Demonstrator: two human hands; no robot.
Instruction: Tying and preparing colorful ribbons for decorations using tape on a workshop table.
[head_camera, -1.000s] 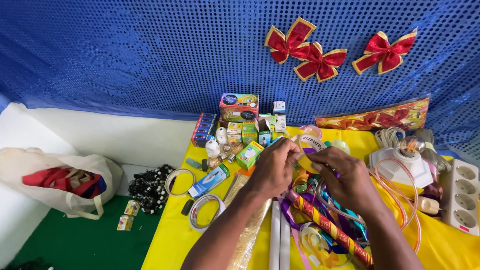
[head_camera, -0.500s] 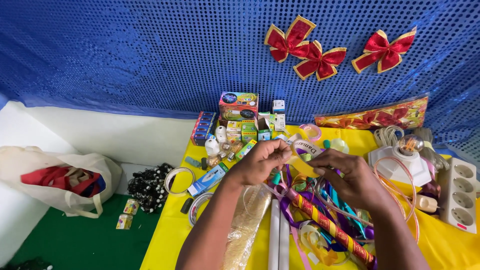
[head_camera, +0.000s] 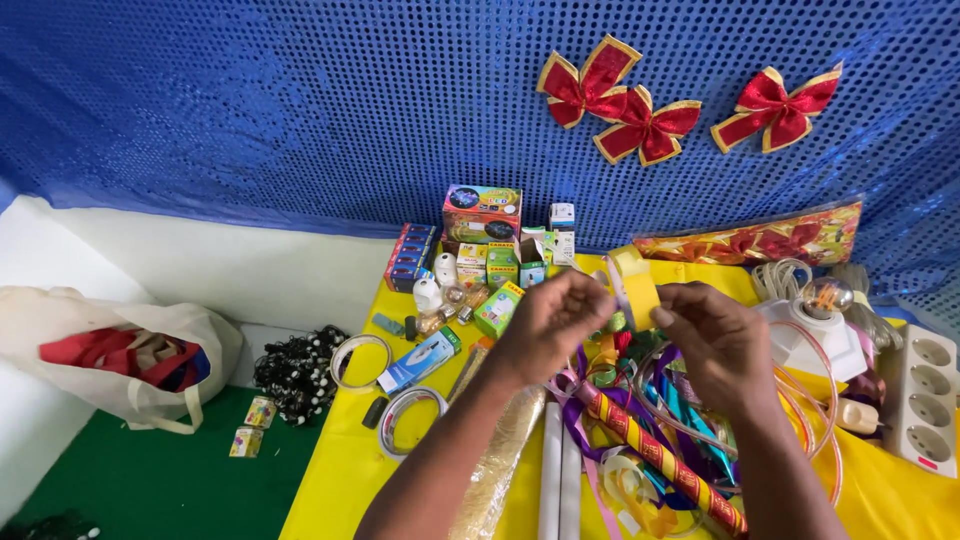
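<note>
Yellow tape roll (head_camera: 633, 283) is up off the yellow surface (head_camera: 340, 470), pinched between both hands; I see left hand (head_camera: 548, 322) fingers clenched on its near edge, right hand (head_camera: 722, 340) fingers gripping the other side; tangled ribbons (head_camera: 640, 400) right below, small boxes (head_camera: 495, 265) behind.

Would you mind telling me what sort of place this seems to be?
Probably a craft or party-decoration work table, though that is a guess: a blue sequined backdrop hung with red bows, a yellow table strewn with coloured ribbons, and both hands holding a yellow tape roll.
</note>
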